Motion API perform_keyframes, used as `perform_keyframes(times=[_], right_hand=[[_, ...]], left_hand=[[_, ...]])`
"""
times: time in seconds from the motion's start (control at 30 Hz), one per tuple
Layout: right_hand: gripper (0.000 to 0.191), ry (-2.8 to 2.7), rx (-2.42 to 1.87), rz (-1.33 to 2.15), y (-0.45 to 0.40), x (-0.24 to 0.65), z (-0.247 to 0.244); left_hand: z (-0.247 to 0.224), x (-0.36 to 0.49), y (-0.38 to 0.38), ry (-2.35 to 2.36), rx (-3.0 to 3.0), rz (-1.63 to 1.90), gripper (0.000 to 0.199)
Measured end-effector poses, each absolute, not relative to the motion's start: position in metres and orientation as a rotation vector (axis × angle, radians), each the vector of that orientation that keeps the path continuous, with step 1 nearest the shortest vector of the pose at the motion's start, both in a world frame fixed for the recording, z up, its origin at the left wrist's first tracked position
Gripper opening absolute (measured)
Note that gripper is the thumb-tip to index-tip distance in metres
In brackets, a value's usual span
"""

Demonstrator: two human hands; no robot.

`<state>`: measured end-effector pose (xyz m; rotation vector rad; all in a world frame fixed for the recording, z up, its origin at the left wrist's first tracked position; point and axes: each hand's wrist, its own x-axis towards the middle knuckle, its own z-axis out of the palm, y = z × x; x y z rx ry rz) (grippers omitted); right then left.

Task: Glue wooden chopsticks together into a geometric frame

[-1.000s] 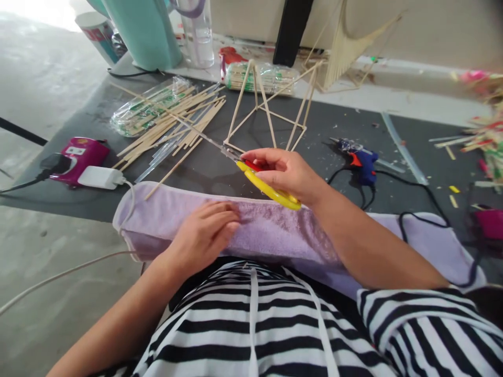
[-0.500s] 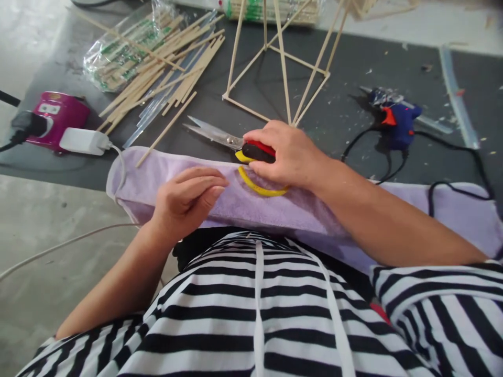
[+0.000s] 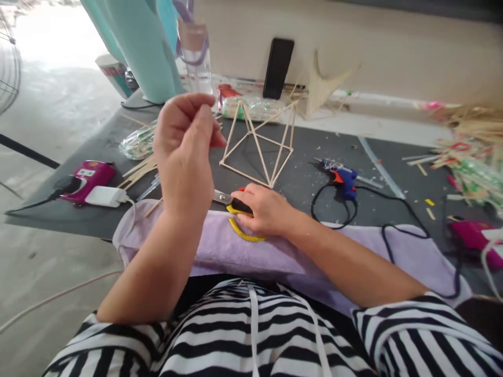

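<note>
My left hand (image 3: 186, 149) is raised above the table, fingers curled inward and thumb against them. The inside of the grip is hidden, so I cannot tell whether anything is in it. On the table's near edge, my right hand (image 3: 267, 210) is wrapped round the handles of a pair of scissors (image 3: 240, 208) with black, red and yellow grips. Their blades point left, partly behind my left wrist. Just beyond my right hand stands a frame of thin wooden sticks (image 3: 245, 174), its corners joined. Loose wooden sticks (image 3: 137, 173) lie left of my left hand.
A blue glue gun (image 3: 346, 183) with a black cord lies right of the frame. A lilac towel (image 3: 236, 256) covers the near edge. A magenta power adapter (image 3: 92, 180) sits at left. At the back are a phone (image 3: 279, 68), a bottle (image 3: 196, 57) and stick packs (image 3: 255, 109).
My left hand has risen from beside the towel to above the table. The view has tilted up, showing the wall and more of the table. My right hand remains on the scissors.
</note>
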<state>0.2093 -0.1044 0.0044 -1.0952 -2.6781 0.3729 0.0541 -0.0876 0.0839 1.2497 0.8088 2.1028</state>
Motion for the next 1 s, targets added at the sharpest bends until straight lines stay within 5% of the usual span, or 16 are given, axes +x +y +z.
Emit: perform_keyframes(times=[0.2, 0.57, 0.77, 0.9, 1.0], right_hand=[[0.051, -2.662, -1.027, 0.518, -0.099, 0.215, 0.005], [0.038, -2.754, -0.976, 0.287, -0.103, 0.217, 0.019], [0.024, -2.022, -1.156, 0.301, -0.07, 0.245, 0.017], [0.014, -1.457, -1.327, 0.632, -0.039, 0.263, 0.007], [0.024, -1.24, -1.384, 0.875, -0.026, 0.266, -0.004]], left_hand=[[0.102, 0.031, -0.019, 1.1, 1.149, 2.099, 0.026], [0.039, -0.006, -0.002, 1.884, 1.84, 0.737, 0.007], [0.033, -0.005, 0.002, 1.971, 2.077, 0.274, 0.018], [0.023, -0.002, 0.004, 1.918, 2.1, 0.255, 0.018], [0.018, -0.001, 0.005, 1.904, 2.107, 0.259, 0.017]])
